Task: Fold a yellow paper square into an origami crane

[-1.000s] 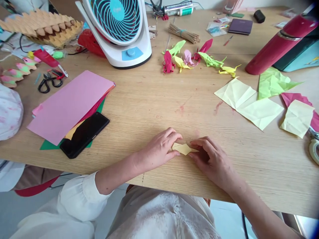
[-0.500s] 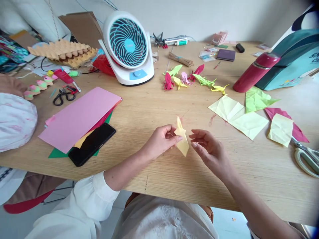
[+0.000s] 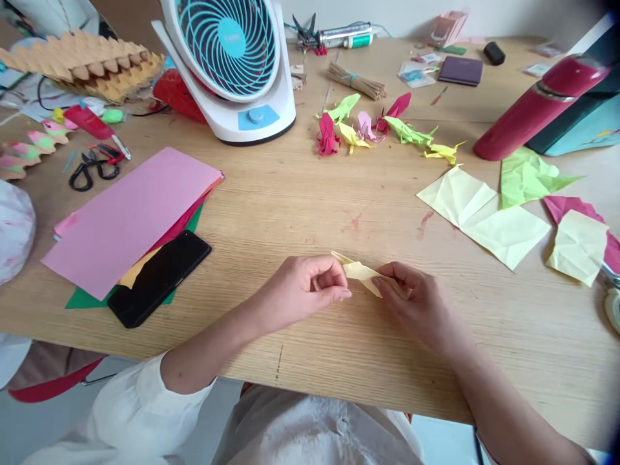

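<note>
A small folded yellow paper piece is held between both hands near the front edge of the wooden table. My left hand is curled, its fingers pinching the left end of the paper. My right hand grips the right end with thumb and fingers. The paper lies nearly flat, just above the table.
Several finished origami figures lie at mid-table. A fan stands at the back. A pink paper stack with a black phone lies left, unfolded sheets and a red bottle right, scissors far left.
The yellow paper, held upright in my left hand half a second ago, is now laid over nearly flat. My right hand has closed on its right end.
</note>
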Demonstrator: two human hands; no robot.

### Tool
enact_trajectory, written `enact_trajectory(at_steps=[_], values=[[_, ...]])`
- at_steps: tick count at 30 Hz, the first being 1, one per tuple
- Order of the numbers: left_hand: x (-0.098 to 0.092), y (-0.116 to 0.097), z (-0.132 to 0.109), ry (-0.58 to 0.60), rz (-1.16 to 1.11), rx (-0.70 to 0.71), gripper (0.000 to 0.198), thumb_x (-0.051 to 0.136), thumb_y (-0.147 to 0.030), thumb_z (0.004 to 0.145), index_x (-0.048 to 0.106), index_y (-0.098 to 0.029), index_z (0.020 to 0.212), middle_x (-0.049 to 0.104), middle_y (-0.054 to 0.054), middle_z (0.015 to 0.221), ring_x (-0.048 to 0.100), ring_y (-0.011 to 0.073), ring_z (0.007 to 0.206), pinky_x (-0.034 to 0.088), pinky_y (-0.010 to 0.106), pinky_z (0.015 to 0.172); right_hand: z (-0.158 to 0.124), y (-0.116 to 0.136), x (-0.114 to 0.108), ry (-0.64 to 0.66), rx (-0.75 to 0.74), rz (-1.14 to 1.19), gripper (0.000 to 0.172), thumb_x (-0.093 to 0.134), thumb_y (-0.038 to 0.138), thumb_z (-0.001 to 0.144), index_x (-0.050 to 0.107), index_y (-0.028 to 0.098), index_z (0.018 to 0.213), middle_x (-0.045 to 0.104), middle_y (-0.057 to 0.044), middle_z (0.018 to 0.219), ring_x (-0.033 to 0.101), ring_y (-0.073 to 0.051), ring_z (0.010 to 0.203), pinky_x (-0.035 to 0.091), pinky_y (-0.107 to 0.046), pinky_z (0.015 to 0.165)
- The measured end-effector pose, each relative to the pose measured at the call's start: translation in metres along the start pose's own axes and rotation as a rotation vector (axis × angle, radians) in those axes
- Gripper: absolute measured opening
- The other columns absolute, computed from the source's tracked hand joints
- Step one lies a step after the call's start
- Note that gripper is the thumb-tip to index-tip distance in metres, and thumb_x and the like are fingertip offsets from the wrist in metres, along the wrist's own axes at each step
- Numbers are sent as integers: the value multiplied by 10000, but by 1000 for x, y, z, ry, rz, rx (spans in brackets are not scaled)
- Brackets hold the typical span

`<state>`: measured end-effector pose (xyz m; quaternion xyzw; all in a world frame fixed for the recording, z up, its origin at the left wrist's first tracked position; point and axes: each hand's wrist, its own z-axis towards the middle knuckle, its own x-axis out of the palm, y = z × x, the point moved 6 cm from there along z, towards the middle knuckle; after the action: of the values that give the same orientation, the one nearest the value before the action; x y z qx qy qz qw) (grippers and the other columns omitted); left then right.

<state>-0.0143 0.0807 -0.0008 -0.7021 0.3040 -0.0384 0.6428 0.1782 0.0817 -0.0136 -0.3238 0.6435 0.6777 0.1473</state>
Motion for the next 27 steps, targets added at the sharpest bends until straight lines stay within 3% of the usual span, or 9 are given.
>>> enact_trajectory(at_steps=[2, 5, 11, 17, 27], values=[[0, -19, 1, -155, 331, 276, 76, 662, -246, 903, 649, -197, 960, 671, 33, 931, 624, 161, 856, 503, 279, 765, 0, 3, 1, -17, -92, -74, 159, 563, 287, 931, 661, 225, 823, 674, 3, 730, 593, -167, 675, 397, -311, 654], [17, -20, 3, -155, 661, 468, 153, 628, -186, 926, 638, -195, 1078, 639, 61, 1041, 581, 200, 989, 478, 343, 913, -3, 6, 4, -27, -227, -163, 107, 567, 238, 937, 637, 231, 857, 691, -8, 803, 626, -182, 769, 388, -335, 741], [28, -2, 3, -140, 659, 432, 145, 622, -171, 932, 596, -199, 1072, 588, 43, 1025, 593, 169, 971, 494, 282, 870, -6, 1, 8, 35, -230, -187, 123, 572, 261, 951, 622, 239, 840, 670, -12, 797, 619, -187, 770, 370, -344, 741], [25, -2, 2, -221, 620, 377, 132, 646, -188, 919, 533, -195, 987, 599, 5, 899, 591, 157, 859, 477, 283, 801, -6, -1, 6, 25, -186, -168, 179, 556, 260, 952, 631, 230, 792, 666, -8, 754, 606, -176, 715, 370, -346, 718], [21, 3, 2, -239, 354, 308, 221, 706, -108, 847, 558, -205, 979, 585, -34, 861, 578, 92, 774, 464, 208, 716, -7, 0, 6, 37, -103, -190, 199, 549, 234, 946, 618, 205, 761, 632, 16, 731, 560, -150, 695, 356, -337, 735]])
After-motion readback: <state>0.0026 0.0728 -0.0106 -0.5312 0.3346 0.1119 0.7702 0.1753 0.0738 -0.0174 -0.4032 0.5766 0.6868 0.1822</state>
